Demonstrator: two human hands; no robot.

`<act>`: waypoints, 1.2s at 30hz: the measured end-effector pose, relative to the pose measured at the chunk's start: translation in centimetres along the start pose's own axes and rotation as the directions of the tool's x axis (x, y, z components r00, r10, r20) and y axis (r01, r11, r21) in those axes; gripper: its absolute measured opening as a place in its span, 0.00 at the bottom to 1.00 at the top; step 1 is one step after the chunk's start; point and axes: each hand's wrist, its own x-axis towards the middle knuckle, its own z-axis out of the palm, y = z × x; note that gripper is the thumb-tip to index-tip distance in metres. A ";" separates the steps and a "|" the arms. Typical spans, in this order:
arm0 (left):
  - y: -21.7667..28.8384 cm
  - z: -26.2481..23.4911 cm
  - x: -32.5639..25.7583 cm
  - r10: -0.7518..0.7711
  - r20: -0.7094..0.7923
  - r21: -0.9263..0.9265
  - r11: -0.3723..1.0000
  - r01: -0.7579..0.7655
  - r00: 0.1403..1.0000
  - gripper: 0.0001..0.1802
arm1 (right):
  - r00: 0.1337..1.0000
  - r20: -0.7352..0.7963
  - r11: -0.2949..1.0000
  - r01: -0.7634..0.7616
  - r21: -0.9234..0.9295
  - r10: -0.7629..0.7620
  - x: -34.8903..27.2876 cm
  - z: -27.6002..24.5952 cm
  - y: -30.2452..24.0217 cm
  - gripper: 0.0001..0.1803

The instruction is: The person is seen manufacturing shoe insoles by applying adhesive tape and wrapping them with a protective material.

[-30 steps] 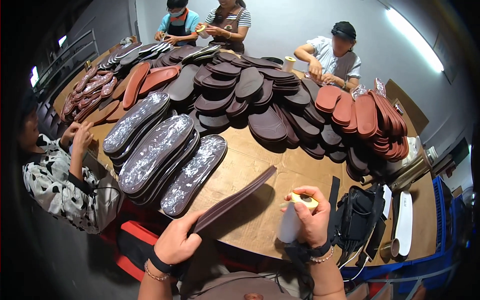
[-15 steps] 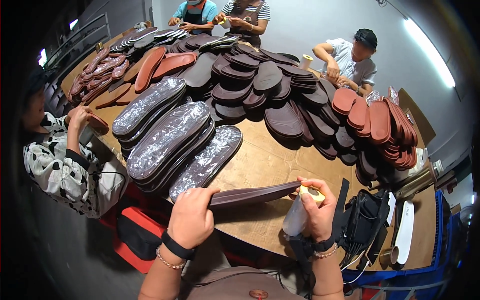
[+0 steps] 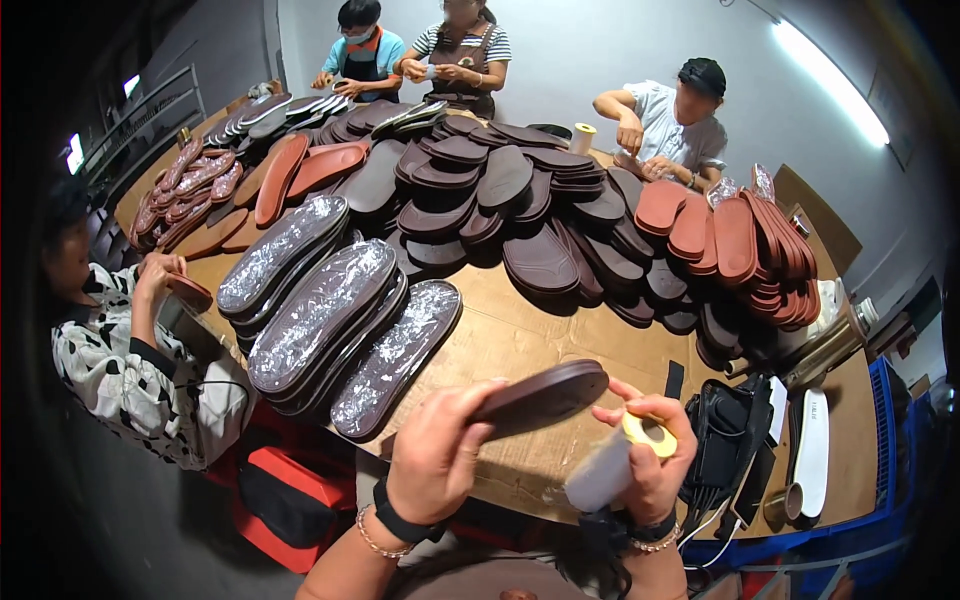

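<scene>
A dark brown shoe sole (image 3: 552,390) is gripped at its near left end by my left hand (image 3: 432,452), its other end tipped up toward the right. My right hand (image 3: 662,465) is wrapped round a roll of clear plastic film (image 3: 600,478) with a yellow core. The fingertips of that hand come close to the sole's far end; whether they touch it I cannot tell. Left of my hands lie film-covered brown soles (image 3: 398,355) in stacks. The cardboard-covered tabletop (image 3: 500,315) shows beneath and beyond the sole.
Piled dark soles (image 3: 505,178) fill the table's middle, with red-brown soles (image 3: 735,238) to the right. A black bag (image 3: 728,425) and white sole (image 3: 813,450) lie at the right. One co-worker (image 3: 140,350) stands left; several others work across the table, including one in white (image 3: 675,130).
My left hand has moved right and lower, turning the sole so its broad face shows more. My right hand has shifted slightly right and down with the film roll. The view has tilted.
</scene>
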 end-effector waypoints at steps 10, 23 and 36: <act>-2.6 1.0 -0.4 -0.319 -0.096 -0.966 0.257 -0.012 0.943 0.19 | 0.990 0.143 0.999 0.006 -0.053 0.002 -1.7 0.7 -1.9 0.23; -6.8 0.6 -4.7 -0.636 -0.006 -0.995 0.080 0.058 0.771 0.16 | 0.924 0.044 0.923 -0.381 0.051 0.379 -2.6 0.1 0.3 0.17; -7.0 2.7 -6.2 -0.681 0.111 -0.994 -0.080 0.077 0.724 0.14 | 0.928 -0.017 0.928 -0.371 -0.021 0.371 -3.1 -0.1 1.0 0.17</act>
